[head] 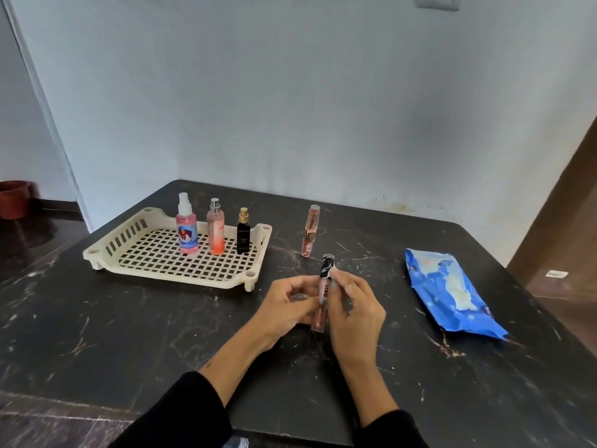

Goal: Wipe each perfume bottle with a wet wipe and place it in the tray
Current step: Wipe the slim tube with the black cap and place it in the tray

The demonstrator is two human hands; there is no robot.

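— Fingers (pixel 298 297) of the left hand (pixel 284 305) curl round a slim pink tube marked GLOSS (pixel 324 294) just below frame centre; what does the right hand (pixel 352 305) do?

— It pinches the same tube near its black cap, held a little above the dark marbled table (pixel 161 334).

— What is hard to see?

— The tube's lower half is partly hidden between the palms, and I cannot make out any wipe in either hand.

— Where are the bottles?

— Three stand upright in the cream lattice tray (pixel 135 253) at centre left: a pink spray bottle (pixel 187 227), an orange-pink bottle (pixel 215 231) and a small black bottle (pixel 243 236). A copper-toned tube (pixel 309 234) stands on the table right of the tray.

— Anything else?

— A blue wipes pack (pixel 452 292) lies at right. Black sleeves (pixel 181 412) are cut off at the bottom edge.
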